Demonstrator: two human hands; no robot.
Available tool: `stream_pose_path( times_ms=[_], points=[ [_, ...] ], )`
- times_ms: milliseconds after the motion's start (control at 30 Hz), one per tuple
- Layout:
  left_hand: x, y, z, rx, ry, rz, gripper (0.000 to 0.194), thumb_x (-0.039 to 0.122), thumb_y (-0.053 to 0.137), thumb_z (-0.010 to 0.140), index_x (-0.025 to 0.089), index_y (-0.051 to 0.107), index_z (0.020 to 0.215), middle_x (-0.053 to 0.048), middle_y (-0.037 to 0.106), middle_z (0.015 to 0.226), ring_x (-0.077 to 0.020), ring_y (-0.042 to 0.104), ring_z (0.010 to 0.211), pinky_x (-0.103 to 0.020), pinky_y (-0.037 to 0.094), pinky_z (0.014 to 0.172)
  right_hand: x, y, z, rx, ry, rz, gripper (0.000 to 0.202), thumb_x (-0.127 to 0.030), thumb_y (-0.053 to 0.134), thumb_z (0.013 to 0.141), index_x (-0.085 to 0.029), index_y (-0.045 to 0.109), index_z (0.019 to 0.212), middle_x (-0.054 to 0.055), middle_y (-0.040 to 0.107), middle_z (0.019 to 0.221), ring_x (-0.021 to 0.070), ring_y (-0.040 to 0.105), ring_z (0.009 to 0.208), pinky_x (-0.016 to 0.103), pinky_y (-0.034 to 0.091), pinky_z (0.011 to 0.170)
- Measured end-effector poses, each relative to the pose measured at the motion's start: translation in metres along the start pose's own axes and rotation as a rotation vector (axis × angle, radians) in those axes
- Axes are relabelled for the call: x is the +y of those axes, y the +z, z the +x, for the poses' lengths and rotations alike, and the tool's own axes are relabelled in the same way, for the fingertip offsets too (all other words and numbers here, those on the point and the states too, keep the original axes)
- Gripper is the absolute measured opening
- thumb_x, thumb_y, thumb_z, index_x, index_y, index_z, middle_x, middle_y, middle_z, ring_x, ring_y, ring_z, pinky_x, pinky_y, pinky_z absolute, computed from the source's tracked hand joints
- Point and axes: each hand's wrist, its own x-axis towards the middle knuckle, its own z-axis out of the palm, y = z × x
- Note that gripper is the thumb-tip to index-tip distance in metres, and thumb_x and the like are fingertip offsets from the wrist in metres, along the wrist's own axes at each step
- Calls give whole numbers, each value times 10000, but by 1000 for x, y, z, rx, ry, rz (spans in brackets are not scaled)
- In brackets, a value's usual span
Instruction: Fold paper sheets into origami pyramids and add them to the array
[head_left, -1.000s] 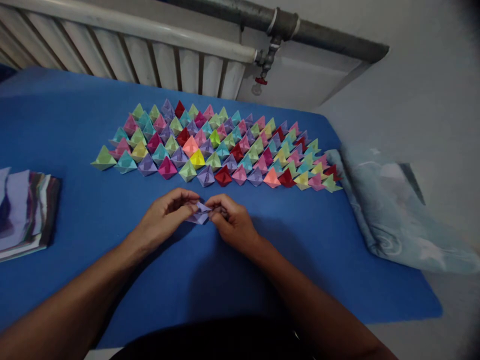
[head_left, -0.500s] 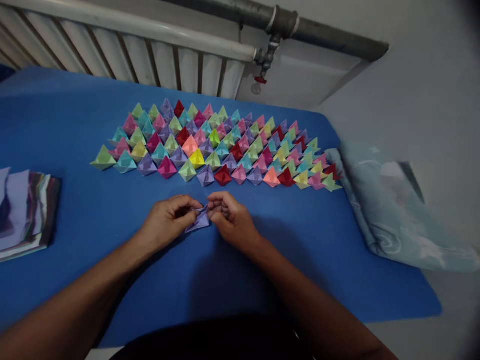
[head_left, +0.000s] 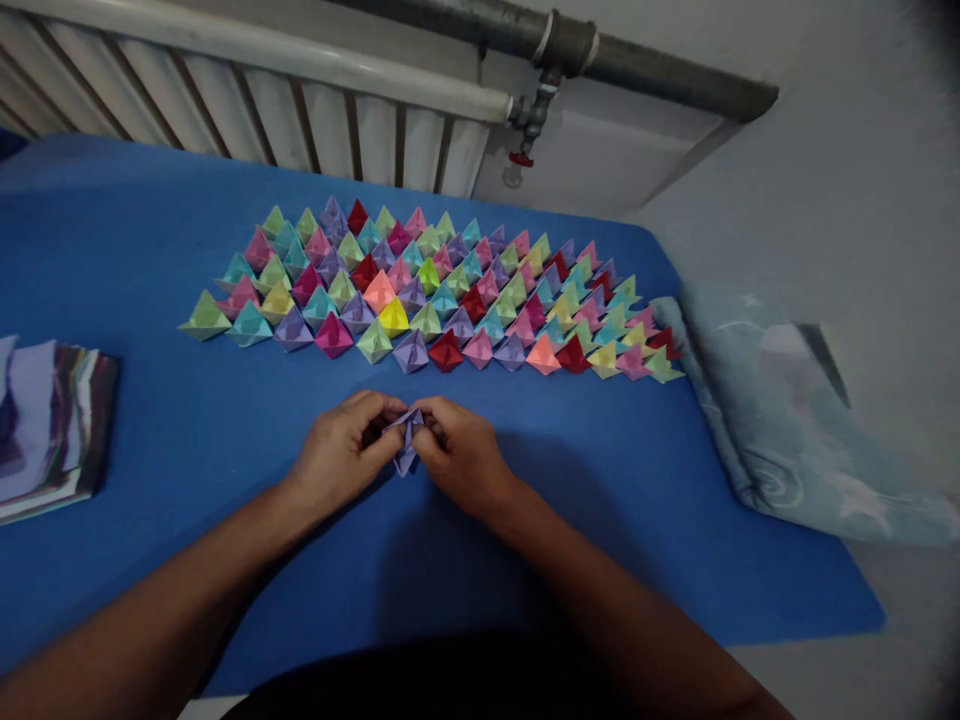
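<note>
2 bare hands: left hand (head_left: 341, 452) and right hand (head_left: 465, 455) close together around the same piece, thumbs toward the body.
Purple folded paper piece (head_left: 406, 456): between both hands, in front of the front row; upper part partly hidden by fingers; pointed end toward the body; cannot tell if it touches the counter.
Left grip: pinching the piece's left side, thumb in front, fingers behind.
Right grip: pinching its right side, same way.
Multicoloured pointed folded paper boats (head_left: 474, 303): several packed rows on the far half of the counter; green, teal, pink, red, yellow, orange, purple; these look finished.
Folding progress: piece in hand looks well along, already creased into peaks, likely at shaping; not yet in the rows.
Loose stack of coloured paper sheets (head_left: 31, 420): left edge, cut off by view, lavender on top; seems unfolded; count unclear.
Blue flat-topped counter (head_left: 315, 610): carries boats and stack.
Pale teal patterned folded cloth (head_left: 787, 440): right end, just beside the boats.
Back wall: white ribbed radiator (head_left: 322, 130), dark metal pipe (head_left: 675, 80), red valve handle (head_left: 520, 160).
</note>
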Motion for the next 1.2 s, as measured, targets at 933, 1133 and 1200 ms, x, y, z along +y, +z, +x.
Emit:
stream_pose_path(
  times_ms=[933, 1133, 1200],
  points=[
    [-7, 0, 3, -32, 79, 175, 187, 325, 519, 842, 222, 645, 749, -26, 665, 744, -178, 618, 695, -293, 459, 660, 2, 2, 4, -6, -37, -129, 106, -148, 508, 853, -200, 598, 830, 23, 641, 794, 146, 562, 728, 264, 424, 721],
    [-3, -4, 3, -45, -16, 30, 266, 396, 576, 814, 209, 701, 957, -43, 699, 856, -182, 649, 700, -293, 505, 639, 3, -1, 3, 20, 36, -195, 176, -173, 527, 844, -198, 616, 993, 2, 626, 740, 149, 544, 645, 264, 405, 654],
    [-4, -5, 3, -18, -41, 20, 299, 395, 572, 806, 198, 697, 992, -56, 703, 895, -187, 652, 694, -295, 506, 615, 3, -4, 0, -6, 50, -202, 200, -208, 534, 859, -199, 611, 1043, -6, 617, 712, 150, 540, 616, 264, 398, 632]
  ],
)
